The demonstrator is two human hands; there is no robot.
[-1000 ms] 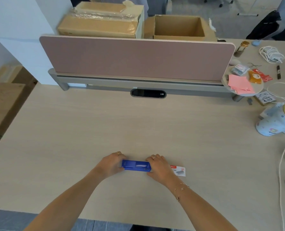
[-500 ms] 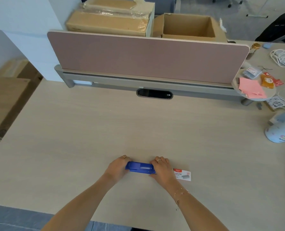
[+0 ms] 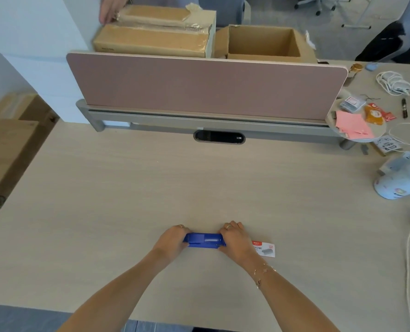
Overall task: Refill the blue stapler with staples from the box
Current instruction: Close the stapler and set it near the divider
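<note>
Head view: only one camera, both hands working low centre on the desk (image 3: 103, 188).
Left hand (image 3: 172, 240): fingers curling around the left end of the blue stapler (image 3: 205, 240), gripping it, thumb side toward the person.
Right hand (image 3: 235, 239): fingers (image 3: 232, 227) wrapping over the right end of the stapler, closed on it; ring showing, bracelet on the wrist.
Stapler place: lying flat between the two sets of fingers, long axis running left to right, only the middle part showing.
Staple box (image 3: 263, 249): white with red strip, lying just beyond the right hand's heel, partly hidden by it; can't tell if touching; open or sealed not readable.
Step in hand: looks like opening the stapler, top not yet lifted as far as visible.
Doing it well: left fingers should be pinning the base down while the right fingers are pulling the top arm up from its end; keeping fingertips off the magazine slot; going gently so the spring pusher isn't snapping back.
Next need: one hand freeing up for the box just right of the right fingers.
Background: second person's hand (image 3: 109, 8) resting on a cardboard box (image 3: 151, 39) behind the pink divider (image 3: 199, 89), far from the fingers.
</note>
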